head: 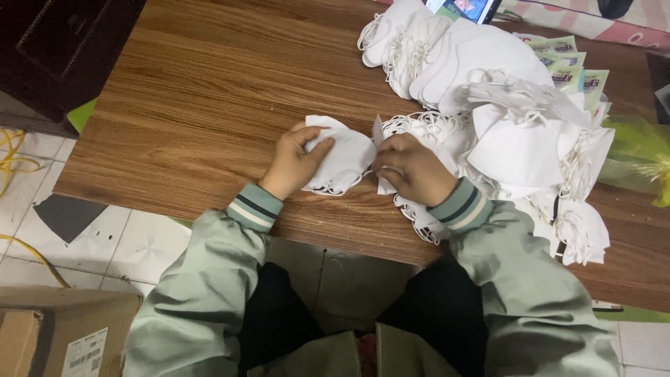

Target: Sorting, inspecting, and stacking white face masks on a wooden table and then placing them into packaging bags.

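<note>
At the bottom left of the frame sits a cardboard box [56, 331] on the tiled floor [105, 241], with a yellow cable [14, 164] curling along the left edge above it. A dark cabinet [63, 49] fills the upper left corner, just beside the wooden table [209, 91] that spans the middle. Near the centre of the frame my left hand [293, 164] lies on the table's near edge, fingers closed on the left side of a white mask [342, 160], thumb on top of it. The mask lies flat on the wood between my two hands. My right hand [412, 167] is just right of it, fingers curled together and pinching the mask's right end; what exactly sits under the fingertips I cannot tell. Both my sleeves are pale green with striped cuffs. Behind and to the right of my right hand spreads a big heap of masks [502, 105], their ear loops tangled, reaching from the upper centre down to the table's near edge. A phone [464, 8] shows at the top edge, some printed packets [572, 66] lie at the upper right, and a green bag [638, 157] rests at the right edge.
</note>
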